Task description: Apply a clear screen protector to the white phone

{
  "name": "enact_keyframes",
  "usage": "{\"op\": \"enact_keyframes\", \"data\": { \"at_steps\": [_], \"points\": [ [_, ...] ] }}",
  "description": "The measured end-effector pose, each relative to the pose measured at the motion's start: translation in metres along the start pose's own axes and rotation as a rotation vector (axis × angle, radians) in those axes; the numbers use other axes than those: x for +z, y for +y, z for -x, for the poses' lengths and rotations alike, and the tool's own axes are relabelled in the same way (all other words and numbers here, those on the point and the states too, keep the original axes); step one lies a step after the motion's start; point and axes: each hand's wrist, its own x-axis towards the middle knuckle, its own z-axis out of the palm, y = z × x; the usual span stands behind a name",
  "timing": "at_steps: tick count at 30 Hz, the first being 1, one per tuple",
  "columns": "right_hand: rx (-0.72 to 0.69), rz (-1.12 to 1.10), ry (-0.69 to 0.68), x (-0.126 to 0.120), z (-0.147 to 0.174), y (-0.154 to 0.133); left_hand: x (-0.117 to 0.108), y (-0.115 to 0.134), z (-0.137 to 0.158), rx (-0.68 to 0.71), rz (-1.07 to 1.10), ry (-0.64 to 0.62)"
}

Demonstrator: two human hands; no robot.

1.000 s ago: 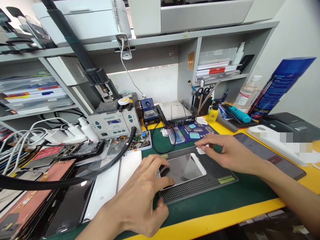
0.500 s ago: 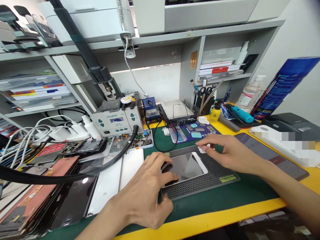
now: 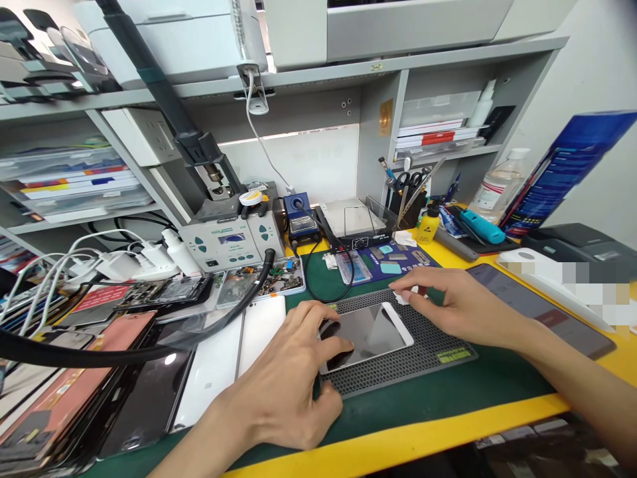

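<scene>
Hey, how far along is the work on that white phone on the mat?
Done: the phone lies flat, screen up, on the honeycomb mat. In hand: the left hand steadies its near end; the right hand pinches a small white piece by its far corner. Left: the screen looks unopened.

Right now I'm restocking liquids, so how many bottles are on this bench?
3 that I can make out: a white squeeze bottle left by the chargers, a small yellow bottle beside the tool holder, and a large clear bottle at right. Clutter may hide others.
</scene>
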Motion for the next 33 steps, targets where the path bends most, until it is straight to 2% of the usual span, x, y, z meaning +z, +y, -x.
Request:
{"op": "enact_keyframes", "data": {
  "at_steps": [33],
  "points": [
    [-0.068,0.038,0.02,0.001,0.0,0.0,-0.011,-0.007,0.005,-0.081,-0.081,-0.025]
  ]
}}
